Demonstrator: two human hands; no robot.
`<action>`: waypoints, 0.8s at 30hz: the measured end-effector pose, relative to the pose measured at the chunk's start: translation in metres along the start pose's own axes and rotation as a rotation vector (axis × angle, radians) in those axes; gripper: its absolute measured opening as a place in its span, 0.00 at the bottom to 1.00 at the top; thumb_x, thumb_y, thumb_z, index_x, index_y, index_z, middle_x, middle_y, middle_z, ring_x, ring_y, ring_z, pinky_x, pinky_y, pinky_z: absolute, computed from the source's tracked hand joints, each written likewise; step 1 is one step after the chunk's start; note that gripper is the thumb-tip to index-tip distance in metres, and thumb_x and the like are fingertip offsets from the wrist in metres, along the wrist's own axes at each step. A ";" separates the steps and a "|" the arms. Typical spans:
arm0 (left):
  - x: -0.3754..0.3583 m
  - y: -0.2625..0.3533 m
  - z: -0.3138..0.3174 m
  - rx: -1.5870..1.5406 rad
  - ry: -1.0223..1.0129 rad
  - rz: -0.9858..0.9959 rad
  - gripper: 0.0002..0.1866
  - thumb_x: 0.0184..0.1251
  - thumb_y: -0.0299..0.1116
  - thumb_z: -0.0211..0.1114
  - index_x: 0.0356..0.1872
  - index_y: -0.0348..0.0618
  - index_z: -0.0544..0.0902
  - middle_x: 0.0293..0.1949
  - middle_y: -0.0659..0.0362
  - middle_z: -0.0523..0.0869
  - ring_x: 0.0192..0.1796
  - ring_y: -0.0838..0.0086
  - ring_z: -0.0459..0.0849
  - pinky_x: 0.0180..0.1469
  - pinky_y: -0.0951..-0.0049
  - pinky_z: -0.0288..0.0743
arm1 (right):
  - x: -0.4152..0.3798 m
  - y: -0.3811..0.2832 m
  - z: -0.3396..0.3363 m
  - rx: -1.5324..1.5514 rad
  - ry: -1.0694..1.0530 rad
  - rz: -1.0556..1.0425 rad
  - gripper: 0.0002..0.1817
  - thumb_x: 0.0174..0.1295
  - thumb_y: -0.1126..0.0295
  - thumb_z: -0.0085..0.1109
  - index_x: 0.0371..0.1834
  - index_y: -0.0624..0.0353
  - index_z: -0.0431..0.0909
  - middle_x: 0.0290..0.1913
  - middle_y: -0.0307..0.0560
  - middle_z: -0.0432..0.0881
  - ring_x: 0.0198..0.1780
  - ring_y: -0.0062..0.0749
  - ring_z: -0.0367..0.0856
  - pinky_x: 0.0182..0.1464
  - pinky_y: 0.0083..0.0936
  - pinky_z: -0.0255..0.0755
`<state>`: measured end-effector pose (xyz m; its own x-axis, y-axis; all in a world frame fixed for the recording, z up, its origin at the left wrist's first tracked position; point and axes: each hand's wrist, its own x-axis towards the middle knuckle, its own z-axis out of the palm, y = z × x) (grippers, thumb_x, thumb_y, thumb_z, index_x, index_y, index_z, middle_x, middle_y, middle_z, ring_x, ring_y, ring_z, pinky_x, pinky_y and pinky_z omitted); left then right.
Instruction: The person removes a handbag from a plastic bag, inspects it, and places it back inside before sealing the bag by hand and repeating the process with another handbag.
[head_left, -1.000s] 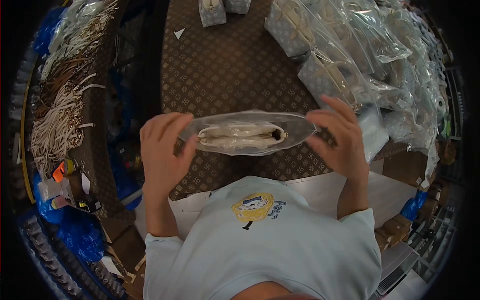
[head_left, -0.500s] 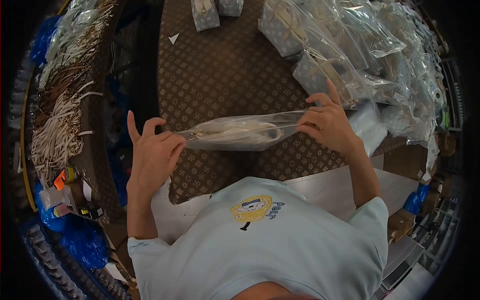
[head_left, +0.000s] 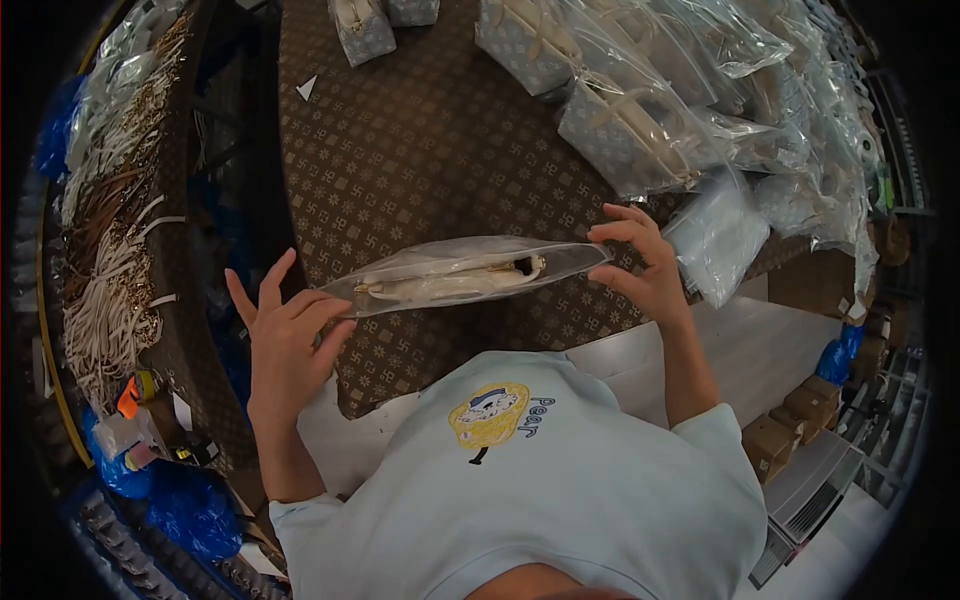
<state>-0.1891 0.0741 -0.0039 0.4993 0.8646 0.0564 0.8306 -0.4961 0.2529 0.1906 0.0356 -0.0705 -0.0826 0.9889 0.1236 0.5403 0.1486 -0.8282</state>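
At nine o'clock a rack of pale and brown straps [head_left: 110,270] hangs along the edge of a side surface. The left hand [head_left: 285,345], near seven o'clock, pinches the left end of a clear plastic bag [head_left: 460,272] between thumb and forefinger, its other fingers spread free. The bag is stretched level above the patterned table [head_left: 420,160], close in front of the person's chest, and a cream strap with gold fittings [head_left: 450,280] lies inside it. At the bag's right end the right hand [head_left: 640,270], near three o'clock, has its grip closed on the edge with the fingertips. Toward one o'clock a heap of bagged grey purses [head_left: 640,110] covers the table's far right side.
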 end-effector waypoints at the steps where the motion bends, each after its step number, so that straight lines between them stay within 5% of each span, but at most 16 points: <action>1: 0.000 0.000 0.001 0.005 0.008 -0.015 0.07 0.50 0.34 0.72 0.32 0.52 0.87 0.33 0.66 0.86 0.66 0.63 0.68 0.73 0.44 0.25 | -0.002 0.005 0.003 -0.001 0.003 0.003 0.19 0.44 0.67 0.74 0.42 0.53 0.81 0.43 0.36 0.83 0.62 0.38 0.70 0.67 0.38 0.56; 6: 0.001 0.001 0.004 0.006 0.015 -0.043 0.07 0.50 0.33 0.72 0.32 0.51 0.86 0.34 0.65 0.86 0.65 0.63 0.69 0.73 0.44 0.25 | -0.005 0.012 0.013 -0.021 0.129 -0.078 0.09 0.49 0.71 0.71 0.34 0.54 0.82 0.36 0.36 0.84 0.53 0.34 0.79 0.68 0.41 0.55; 17: -0.007 0.000 0.001 0.029 0.038 -0.104 0.05 0.50 0.32 0.72 0.29 0.51 0.86 0.31 0.65 0.86 0.63 0.63 0.71 0.73 0.44 0.26 | 0.009 0.006 0.020 -0.038 0.148 -0.224 0.06 0.51 0.74 0.68 0.31 0.54 0.81 0.32 0.35 0.84 0.49 0.36 0.80 0.63 0.39 0.61; 22: -0.014 -0.011 -0.023 0.049 -0.185 -0.351 0.05 0.48 0.37 0.73 0.23 0.51 0.86 0.22 0.65 0.83 0.58 0.64 0.75 0.73 0.44 0.33 | 0.009 -0.003 0.040 0.145 0.091 -0.162 0.04 0.52 0.74 0.67 0.30 0.55 0.81 0.32 0.35 0.83 0.46 0.36 0.78 0.55 0.32 0.68; 24: -0.011 -0.012 -0.029 0.066 -0.252 -0.397 0.08 0.47 0.39 0.73 0.27 0.50 0.86 0.25 0.65 0.84 0.57 0.64 0.75 0.72 0.44 0.35 | 0.012 -0.002 0.051 0.261 0.020 -0.183 0.04 0.53 0.76 0.65 0.30 0.57 0.80 0.32 0.35 0.83 0.46 0.35 0.76 0.51 0.29 0.70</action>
<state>-0.2119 0.0728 0.0199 0.1775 0.9463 -0.2703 0.9791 -0.1422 0.1454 0.1456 0.0472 -0.0954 -0.1403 0.9461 0.2920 0.2847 0.3210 -0.9033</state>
